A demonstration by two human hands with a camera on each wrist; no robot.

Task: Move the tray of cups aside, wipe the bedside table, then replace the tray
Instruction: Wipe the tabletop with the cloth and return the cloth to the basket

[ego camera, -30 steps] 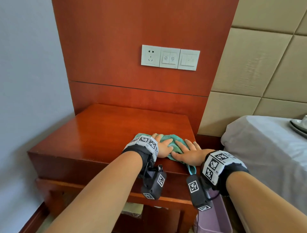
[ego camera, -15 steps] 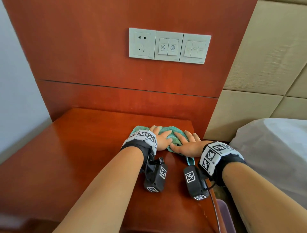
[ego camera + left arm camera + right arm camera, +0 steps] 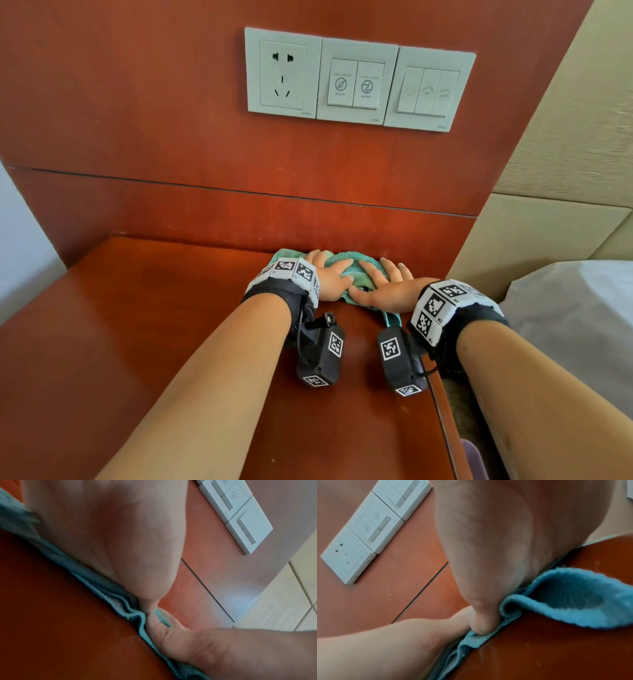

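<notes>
A teal cloth (image 3: pixel 349 256) lies at the back right of the red-brown bedside table (image 3: pixel 137 342), close against the wooden back panel. My left hand (image 3: pixel 330 277) and right hand (image 3: pixel 387 291) lie side by side on it and press it down with straight fingers. The left wrist view shows my left palm (image 3: pixel 111 534) on the folded cloth (image 3: pixel 102 588). In the right wrist view my right hand (image 3: pixel 488 547) pins the cloth (image 3: pixel 573 595), one fold of which curls up loose. No tray or cups are in view.
A socket and switch plates (image 3: pixel 356 78) sit on the wooden panel above the table. A bed with a white sheet (image 3: pixel 582 308) stands right of the table, a padded beige headboard (image 3: pixel 565 171) behind it. A purple bin (image 3: pixel 472 459) shows below the table's right edge.
Both hands have pushed the cloth from the table's front edge to the back, against the panel. The view has moved closer, and the tray on the bed has left the picture.
</notes>
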